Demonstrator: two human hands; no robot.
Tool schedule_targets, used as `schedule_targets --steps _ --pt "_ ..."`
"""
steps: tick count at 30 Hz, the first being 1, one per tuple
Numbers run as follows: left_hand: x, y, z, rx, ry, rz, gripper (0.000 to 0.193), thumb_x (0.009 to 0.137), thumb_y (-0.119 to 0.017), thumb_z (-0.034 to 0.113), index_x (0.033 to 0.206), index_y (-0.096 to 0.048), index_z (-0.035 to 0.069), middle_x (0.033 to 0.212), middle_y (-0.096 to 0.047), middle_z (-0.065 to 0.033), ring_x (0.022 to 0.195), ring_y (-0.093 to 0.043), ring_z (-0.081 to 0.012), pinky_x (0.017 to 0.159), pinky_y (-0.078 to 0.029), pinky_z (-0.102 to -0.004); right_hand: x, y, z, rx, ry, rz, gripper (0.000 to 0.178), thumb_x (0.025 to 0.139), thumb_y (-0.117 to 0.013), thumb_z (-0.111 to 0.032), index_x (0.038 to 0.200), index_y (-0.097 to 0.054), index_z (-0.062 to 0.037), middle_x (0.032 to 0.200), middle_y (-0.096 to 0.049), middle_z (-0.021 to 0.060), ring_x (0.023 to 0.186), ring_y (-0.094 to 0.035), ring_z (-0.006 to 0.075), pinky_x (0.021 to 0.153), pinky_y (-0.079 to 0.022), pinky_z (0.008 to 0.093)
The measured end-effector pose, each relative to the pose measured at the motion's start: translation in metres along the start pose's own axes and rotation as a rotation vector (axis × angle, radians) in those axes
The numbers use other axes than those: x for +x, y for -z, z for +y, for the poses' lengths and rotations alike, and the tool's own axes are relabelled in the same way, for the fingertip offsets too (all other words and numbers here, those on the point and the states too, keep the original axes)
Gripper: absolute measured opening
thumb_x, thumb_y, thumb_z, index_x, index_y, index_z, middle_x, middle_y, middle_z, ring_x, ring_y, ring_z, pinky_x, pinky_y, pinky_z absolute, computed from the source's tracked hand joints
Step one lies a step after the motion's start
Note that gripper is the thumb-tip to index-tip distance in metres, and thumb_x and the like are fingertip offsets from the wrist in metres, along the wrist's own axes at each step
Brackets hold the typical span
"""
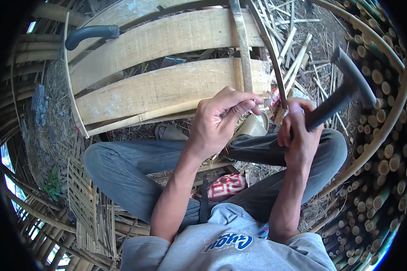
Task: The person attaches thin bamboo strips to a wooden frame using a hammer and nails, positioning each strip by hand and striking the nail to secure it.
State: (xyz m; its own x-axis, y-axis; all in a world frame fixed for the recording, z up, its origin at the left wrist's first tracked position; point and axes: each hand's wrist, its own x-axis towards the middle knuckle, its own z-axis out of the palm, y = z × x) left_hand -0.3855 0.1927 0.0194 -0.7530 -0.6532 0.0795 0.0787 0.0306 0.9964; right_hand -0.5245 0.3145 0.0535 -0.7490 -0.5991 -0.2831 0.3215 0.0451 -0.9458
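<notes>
My left hand (217,118) is closed in a pinch beside the near edge of the wooden slats. A tiny pale tip shows between thumb and forefinger; what it is I cannot make out. My right hand (300,124) is wrapped around the dark handle of a hammer (332,103), whose metal head is up and to the right, off the wood. A thin dark curved strip (276,67) runs down along the slats' right end to my right hand; whether the hand touches it is unclear. A narrow crosspiece (243,49) lies over the wide pale slats (181,81), near the left fingers.
A black curved handle (92,34) rests on the slats at the far left. Cut bamboo poles (384,162) are stacked at the right, behind a bent pole (384,131). Split bamboo pieces (298,54) litter the ground. A red-and-white patterned cloth (228,185) lies between my legs.
</notes>
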Motion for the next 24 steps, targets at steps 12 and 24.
schedule_targets --steps 12,24 --pt "-0.007 -0.025 -0.011 0.48 -0.299 0.192 0.025 0.08 -0.074 -0.009 0.104 -0.075 0.0 0.081 -0.071 -0.0099 0.076 -0.069 -0.0247 0.07 -0.053 -0.0361 -0.009 -0.016 0.004 -0.285 -0.12 -0.008 0.026 0.092 -0.081 -0.024 0.101 -0.074 0.0 0.058 -0.055 -0.0046 0.044 -0.044 0.0027 0.039 -0.029 0.0207" --pt "-0.063 0.24 0.075 1.515 0.741 0.674 0.06 0.096 -0.064 0.048 0.126 -0.064 -0.004 0.132 -0.061 -0.0274 0.124 -0.058 -0.0389 0.107 -0.045 -0.0471 -0.005 -0.005 0.017 -0.226 -0.098 0.07 0.029 0.097 -0.075 -0.03 0.103 -0.068 -0.0017 0.066 -0.056 -0.0019 0.043 -0.04 0.0027 0.035 -0.024 0.0203"
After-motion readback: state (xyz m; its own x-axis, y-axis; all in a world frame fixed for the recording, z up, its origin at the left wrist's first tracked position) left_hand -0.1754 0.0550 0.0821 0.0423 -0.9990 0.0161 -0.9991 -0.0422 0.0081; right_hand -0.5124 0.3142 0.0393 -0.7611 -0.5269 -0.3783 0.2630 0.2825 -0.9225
